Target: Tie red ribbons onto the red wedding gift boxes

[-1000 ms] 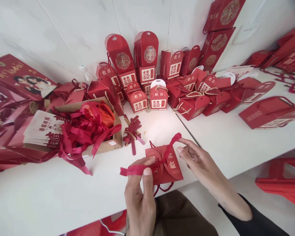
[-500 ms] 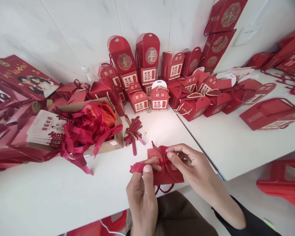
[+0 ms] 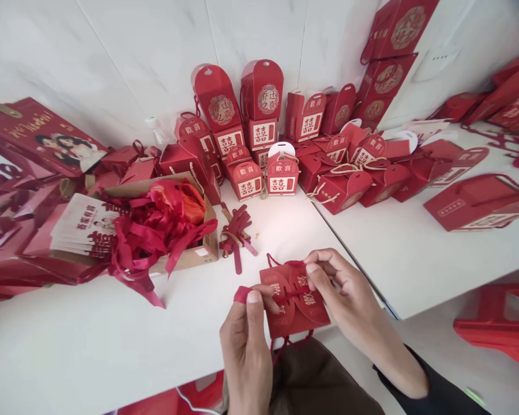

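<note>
- Small red box (image 3: 296, 311) lies flat at the near edge of the white table (image 3: 90, 340), right in front of the person and between both hands; its two rounded flaps overlap on top.
- Left hand (image 3: 244, 340): thumb and forefinger closed narrow, pinching a loop of red ribbon (image 3: 242, 294) just left of the box.
- Right hand (image 3: 350, 300): fingertips drawn together at the far end of the flaps, pinching the same ribbon where it crosses them; other fingers curled loosely.
- Handling, by the look of it: the box is thin card, light, easily creased; best held by the flap edges or the sides. The ribbon is soft, limp and likely slippery, so grip it close to the end.
- Left and farther off: cardboard carton (image 3: 199, 253) heaped with ribbons.
- Far side: stacked red boxes (image 3: 259, 127) against the wall.
</note>
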A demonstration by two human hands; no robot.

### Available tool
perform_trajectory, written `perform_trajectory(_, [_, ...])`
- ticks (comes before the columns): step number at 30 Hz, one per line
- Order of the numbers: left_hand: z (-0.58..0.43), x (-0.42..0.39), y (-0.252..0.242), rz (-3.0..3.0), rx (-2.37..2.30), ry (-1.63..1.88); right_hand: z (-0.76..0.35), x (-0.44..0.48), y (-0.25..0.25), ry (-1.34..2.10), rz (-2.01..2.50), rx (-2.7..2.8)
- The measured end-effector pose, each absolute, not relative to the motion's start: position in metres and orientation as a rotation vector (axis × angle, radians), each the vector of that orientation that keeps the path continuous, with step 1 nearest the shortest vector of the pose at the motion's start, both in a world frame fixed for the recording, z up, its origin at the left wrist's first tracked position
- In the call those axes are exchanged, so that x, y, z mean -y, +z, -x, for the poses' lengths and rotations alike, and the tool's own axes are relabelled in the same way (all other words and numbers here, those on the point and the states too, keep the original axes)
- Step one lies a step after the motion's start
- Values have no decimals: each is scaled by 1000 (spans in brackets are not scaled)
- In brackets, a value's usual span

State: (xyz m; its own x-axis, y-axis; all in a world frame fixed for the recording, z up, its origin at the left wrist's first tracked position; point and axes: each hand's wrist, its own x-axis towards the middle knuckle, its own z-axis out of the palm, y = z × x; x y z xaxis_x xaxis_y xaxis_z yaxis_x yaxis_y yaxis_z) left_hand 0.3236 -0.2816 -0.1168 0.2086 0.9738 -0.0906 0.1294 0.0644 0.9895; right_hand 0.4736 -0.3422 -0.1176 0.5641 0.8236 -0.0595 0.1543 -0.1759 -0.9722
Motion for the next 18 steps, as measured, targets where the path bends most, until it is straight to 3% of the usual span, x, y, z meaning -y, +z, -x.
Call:
perform_trajectory(10, [-324, 237, -72, -2444, -684, 420, -485, 339, -88, 420, 1531, 1750])
perform_trajectory(14, [-327, 236, -71, -2419, -706, 388, -490, 337, -89, 385, 1589, 1689])
perform_trajectory(18, [-320, 241, -78, -2144, -748, 584, -490, 340, -88, 374, 1666, 1596])
